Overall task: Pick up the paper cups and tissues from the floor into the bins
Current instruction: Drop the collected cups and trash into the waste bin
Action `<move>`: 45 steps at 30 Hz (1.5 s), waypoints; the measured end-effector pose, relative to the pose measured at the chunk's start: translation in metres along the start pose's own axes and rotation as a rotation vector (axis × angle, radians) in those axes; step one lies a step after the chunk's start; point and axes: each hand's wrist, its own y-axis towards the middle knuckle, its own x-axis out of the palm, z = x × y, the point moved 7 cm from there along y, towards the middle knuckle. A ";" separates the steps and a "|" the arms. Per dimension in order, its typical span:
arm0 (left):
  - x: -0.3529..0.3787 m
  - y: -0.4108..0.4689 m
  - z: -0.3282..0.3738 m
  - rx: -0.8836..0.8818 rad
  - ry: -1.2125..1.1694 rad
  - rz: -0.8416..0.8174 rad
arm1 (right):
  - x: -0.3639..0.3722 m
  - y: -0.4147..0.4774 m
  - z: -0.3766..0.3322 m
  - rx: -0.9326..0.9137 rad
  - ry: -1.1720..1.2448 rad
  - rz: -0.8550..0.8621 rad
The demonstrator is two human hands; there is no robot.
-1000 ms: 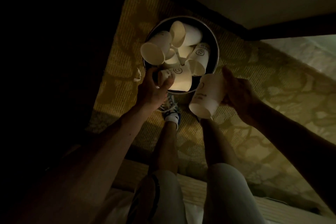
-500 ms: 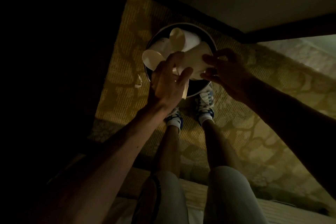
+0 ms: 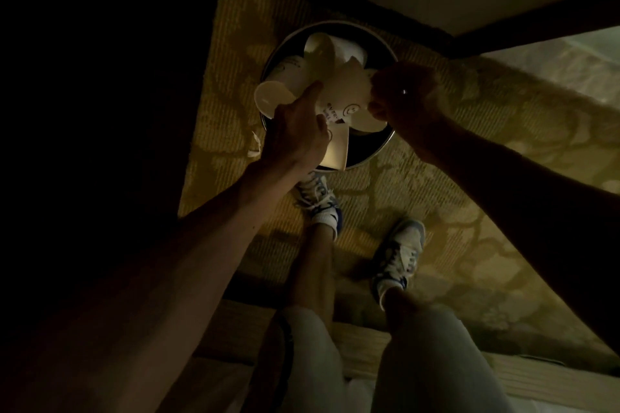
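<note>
Because the bin (image 3: 335, 23) is heaped full, both hands work over it: left hand (image 3: 298, 134) flat, fingers straight, apparently pressing the paper cups (image 3: 318, 54) down; right hand (image 3: 402, 100) curled round the smiley cup (image 3: 345, 100) between them. Tissue scrap (image 3: 255, 148) on the floor (image 3: 436, 194) beside the left hand.

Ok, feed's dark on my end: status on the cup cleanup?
Left hand on the paper cup pile, grip unclear. Right hand grips the smiley paper cup over the round bin. White scrap on carpet beside it.
</note>
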 end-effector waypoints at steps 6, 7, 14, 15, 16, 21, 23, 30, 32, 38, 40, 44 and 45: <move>-0.038 -0.015 0.028 0.101 0.187 0.100 | -0.032 -0.040 -0.005 -0.107 -0.131 0.060; -0.044 -0.020 0.035 0.086 0.177 0.063 | -0.038 -0.055 -0.008 -0.124 -0.135 0.048; -0.114 -0.128 0.195 0.334 0.293 -0.035 | -0.127 -0.226 -0.072 -0.394 0.019 0.049; -0.123 -0.154 0.228 0.392 0.325 -0.035 | -0.150 -0.257 -0.083 -0.453 0.044 0.078; -0.132 -0.181 0.262 0.447 0.359 -0.032 | -0.177 -0.287 -0.091 -0.496 0.057 0.117; -0.143 -0.337 0.433 0.719 0.568 -0.026 | -0.318 -0.422 -0.094 -0.585 0.127 0.350; -0.129 -0.402 0.495 0.864 0.688 0.008 | -0.372 -0.477 -0.085 -0.597 0.131 0.449; -0.023 -0.572 0.672 1.336 0.719 -0.200 | -0.522 -0.651 -0.021 -0.521 -0.083 0.876; 0.011 -0.601 0.713 1.435 0.714 -0.232 | -0.561 -0.681 0.006 -0.454 -0.043 0.964; 0.120 -0.651 0.817 1.632 0.719 -0.311 | -0.658 -0.721 0.100 -0.247 0.131 1.181; 0.161 -0.654 0.845 1.651 0.732 -0.361 | -0.681 -0.719 0.132 -0.177 0.165 1.197; 0.250 -0.644 0.898 1.673 0.749 -0.506 | -0.731 -0.701 0.190 -0.089 0.260 1.197; 0.271 -0.641 0.913 1.677 0.745 -0.528 | -0.746 -0.694 0.202 -0.068 0.285 1.201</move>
